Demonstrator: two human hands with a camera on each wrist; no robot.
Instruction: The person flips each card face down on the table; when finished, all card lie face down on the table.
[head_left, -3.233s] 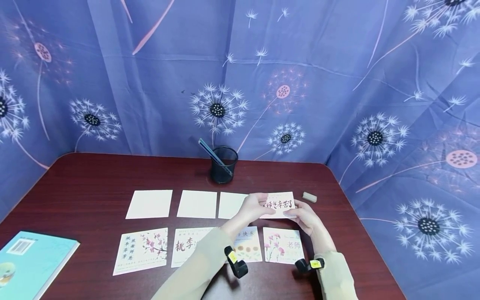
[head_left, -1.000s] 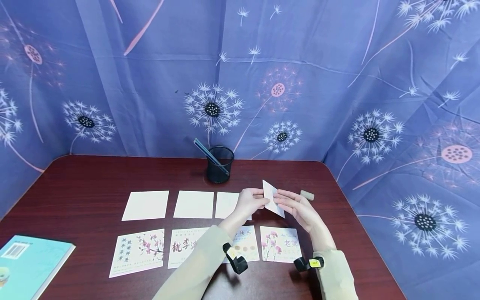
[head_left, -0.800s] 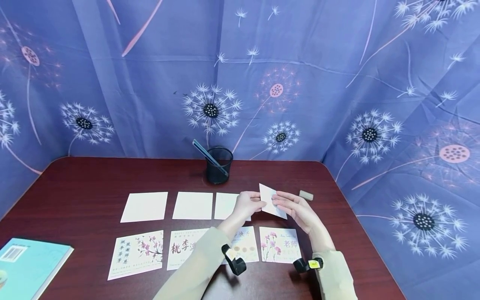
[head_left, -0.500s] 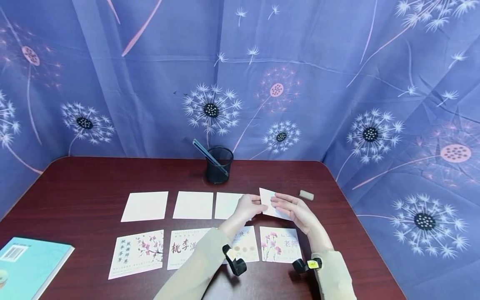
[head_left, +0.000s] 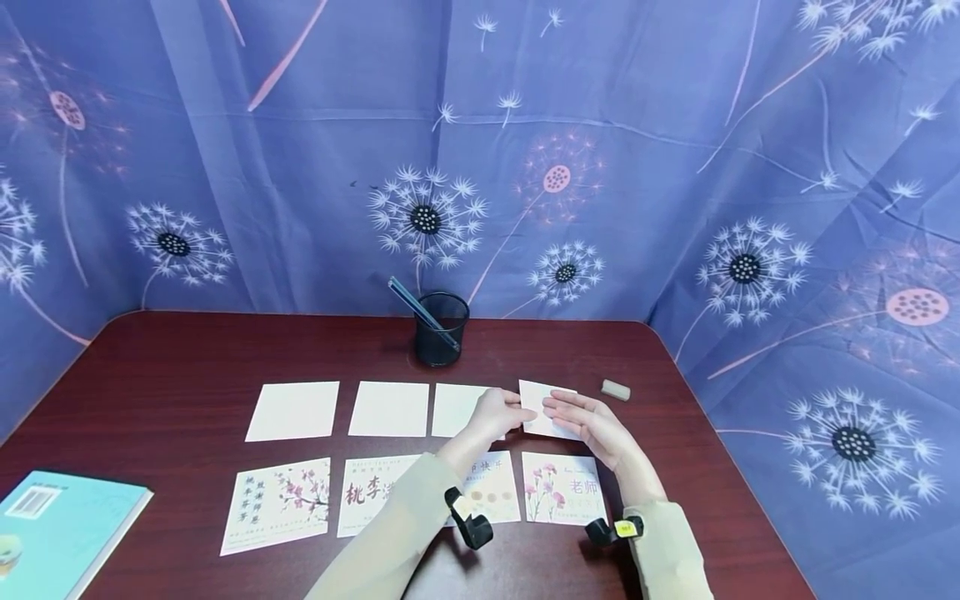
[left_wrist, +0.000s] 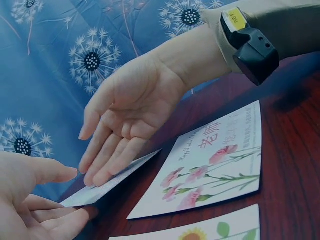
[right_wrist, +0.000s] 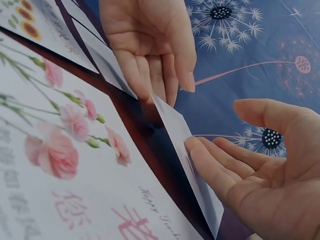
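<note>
A white card (head_left: 534, 400) lies low over the table at the right end of the back row, blank side up and slightly tilted. At its left edge is my left hand (head_left: 491, 419), with the fingers under that edge and the thumb apart from the card in the right wrist view. My right hand (head_left: 603, 427) has straight fingers touching the card's upper face (right_wrist: 177, 140), its thumb free. Directly in front lies a card with pink carnations (head_left: 564, 500). Three blank cards, left (head_left: 292, 412), middle (head_left: 390, 408) and right (head_left: 452, 408), continue the row leftward; my left hand partly covers the right one.
Printed cards with blossoms (head_left: 277, 507), red lettering (head_left: 367, 496) and sunflowers (head_left: 501, 492) form the front row, partly under my left sleeve. Behind stands a black mesh pen holder (head_left: 441, 346) with pens. An eraser (head_left: 616, 390) lies right of my hands, a turquoise book (head_left: 75, 517) far left.
The card had its lettered face up in both hands; it has been turned over, lowered and laid nearly flat, blank side up. My left thumb and fingers have parted from their hold.
</note>
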